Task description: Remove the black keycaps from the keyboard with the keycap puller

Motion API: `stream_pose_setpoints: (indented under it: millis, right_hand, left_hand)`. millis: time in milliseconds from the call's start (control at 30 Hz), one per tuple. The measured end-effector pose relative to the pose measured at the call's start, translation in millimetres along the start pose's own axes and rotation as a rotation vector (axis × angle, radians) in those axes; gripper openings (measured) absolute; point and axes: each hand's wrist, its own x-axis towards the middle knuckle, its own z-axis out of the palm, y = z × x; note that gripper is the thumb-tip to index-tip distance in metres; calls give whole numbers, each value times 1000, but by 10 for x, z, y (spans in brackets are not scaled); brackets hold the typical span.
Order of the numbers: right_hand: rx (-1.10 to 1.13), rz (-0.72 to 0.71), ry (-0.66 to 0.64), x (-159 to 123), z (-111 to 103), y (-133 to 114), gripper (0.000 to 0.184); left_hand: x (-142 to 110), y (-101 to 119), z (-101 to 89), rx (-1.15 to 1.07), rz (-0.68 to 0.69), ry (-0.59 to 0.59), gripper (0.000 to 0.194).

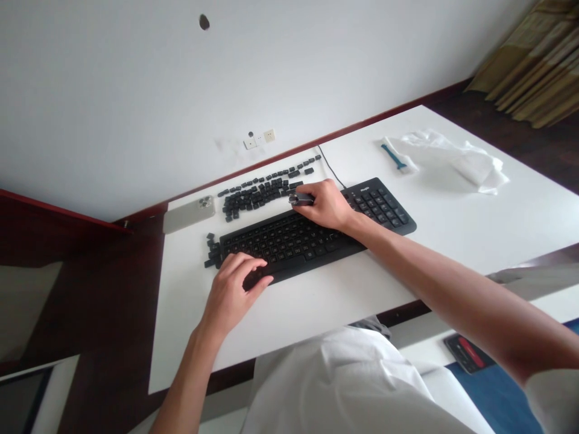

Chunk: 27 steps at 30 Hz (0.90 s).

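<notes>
Black keyboard (289, 241), lying aslant on the white table (190, 337); its middle partly covered by the right hand (329, 205), which is closed around a dark grey tool (302, 198). Left hand (233, 289): at the keyboard's near left corner, thumb and forefinger apart. Loose keycaps (253, 196): rows behind the keyboard; smaller cluster (210, 246) crowding its left end. Phone (190, 215): left of the rows. Cable (330, 166): running behind the keyboard. Blue-and-white brush (393, 157), crumpled white plastic (470, 160): beyond, to the right, well apart from both hands.
</notes>
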Motion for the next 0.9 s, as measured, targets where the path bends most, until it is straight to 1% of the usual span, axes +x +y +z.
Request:
stream_pose_setpoints:
  millis: [67,200,267,433,533,600,667,767,900]
  right_hand:
    - [-9,2,-12,-4,5,-5,25]
    - [-19,3,-27,-11,20,-1,25]
    - [-21,9,-25,-9,19,5,25]
    - [-31,15,-7,-3,8,10,26]
    - [-29,17,-14,-7,8,8,26]
    - [-30,15,-17,-10,9,7,26]
    - [-32,14,-13,-12,10,8,26]
    - [-30,12,-3,-11,12,14,26]
    - [-22,19,3,-8,-9,5,28]
  left_hand:
    - [-35,-22,3,-5,-6,22,14]
    - [-38,-15,49,5,23,11,11]
    - [-46,2,70,4,19,27,9]
    - [-99,45,104,-121,-41,129,7]
    - [-70,41,87,-227,-117,217,12]
    - [-7,20,50,-252,-168,259,12]
    - [85,-18,-3,-227,-182,285,13]
    - [267,-107,-85,-137,-173,325,14]
    - [577,-283,-163,-8,-124,336,15]
